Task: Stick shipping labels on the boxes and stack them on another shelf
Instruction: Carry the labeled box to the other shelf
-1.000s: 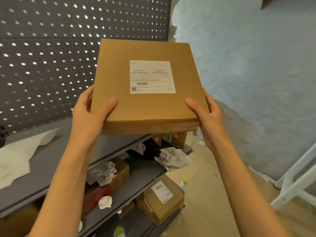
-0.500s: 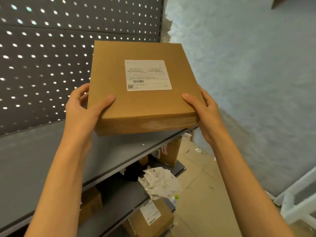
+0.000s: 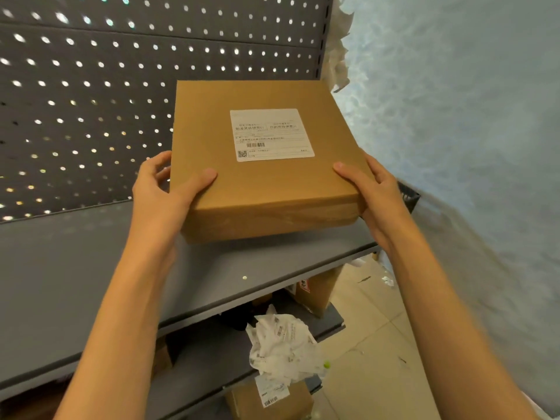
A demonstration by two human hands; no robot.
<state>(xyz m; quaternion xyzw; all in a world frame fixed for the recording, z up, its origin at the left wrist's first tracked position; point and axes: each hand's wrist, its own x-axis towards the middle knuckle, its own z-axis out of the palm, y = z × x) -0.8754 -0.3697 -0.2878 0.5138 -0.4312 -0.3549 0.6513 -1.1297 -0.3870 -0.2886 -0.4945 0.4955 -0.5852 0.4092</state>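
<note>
Left hand grips the near-left corner of the box, thumb on top, fingers curled round the side. Right hand grips the near-right corner likewise. Both hands equally near; box lies straight ahead between them, roughly square, no clear long axis. Shipping label already stuck flat on top face. Box is over the right end of the grey shelf, near the perforated back panel; contact with the shelf not discernible. Judgement: lower and slide it back.
</note>
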